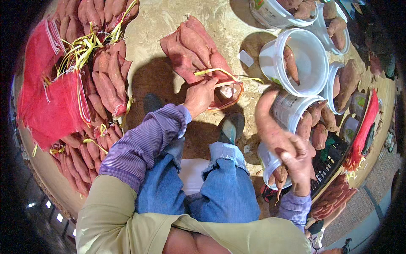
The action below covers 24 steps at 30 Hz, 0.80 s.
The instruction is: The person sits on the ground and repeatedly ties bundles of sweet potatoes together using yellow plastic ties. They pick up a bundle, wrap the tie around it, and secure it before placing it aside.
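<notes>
A red mesh bag point(172, 53) with several sweet potatoes in it lies on the ground in front of my feet. Its mouth faces me, edged in red, with a yellow drawstring point(220, 72) across it. My left hand point(200, 97) pinches the rim of that mouth beside the string. In my right hand point(297, 163), a long curved sweet potato point(270, 122) is gripped by its lower end, over the buckets at the right. A white bucket point(264, 55) beyond it has a single sweet potato point(290, 63) inside.
Filled mesh bags point(111, 80) with yellow ties cover the left side, and empty red bags point(50, 108) lie over some. More white buckets of sweet potatoes point(287, 19) stand along the right, near a black crate point(327, 167). A small white card point(246, 58) rests on the ground.
</notes>
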### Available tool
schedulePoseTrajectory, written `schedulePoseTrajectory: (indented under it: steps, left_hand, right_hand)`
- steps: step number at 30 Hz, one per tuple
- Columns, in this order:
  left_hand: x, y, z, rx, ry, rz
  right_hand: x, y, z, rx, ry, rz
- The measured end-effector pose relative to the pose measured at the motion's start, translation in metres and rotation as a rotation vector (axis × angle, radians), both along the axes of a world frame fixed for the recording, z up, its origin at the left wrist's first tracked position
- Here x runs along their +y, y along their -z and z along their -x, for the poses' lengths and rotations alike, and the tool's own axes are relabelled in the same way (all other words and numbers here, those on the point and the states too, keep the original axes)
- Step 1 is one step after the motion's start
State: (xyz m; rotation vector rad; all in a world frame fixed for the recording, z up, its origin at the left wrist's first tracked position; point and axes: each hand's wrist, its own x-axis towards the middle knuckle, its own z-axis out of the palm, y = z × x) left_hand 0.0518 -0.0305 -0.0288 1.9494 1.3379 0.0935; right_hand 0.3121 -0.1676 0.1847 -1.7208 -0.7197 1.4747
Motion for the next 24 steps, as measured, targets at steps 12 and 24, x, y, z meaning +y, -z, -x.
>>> schedulePoseTrajectory:
  steps: [12, 24]
  left_hand:
    - [0.005, -0.014, 0.000, -0.104, 0.008, 0.060]
    - [-0.007, -0.044, 0.016, -0.138, 0.084, -0.133]
  right_hand:
    - [0.026, 0.174, 0.051, 0.286, -0.160, 0.221]
    - [0.045, 0.210, 0.067, 0.447, -0.233, 0.143]
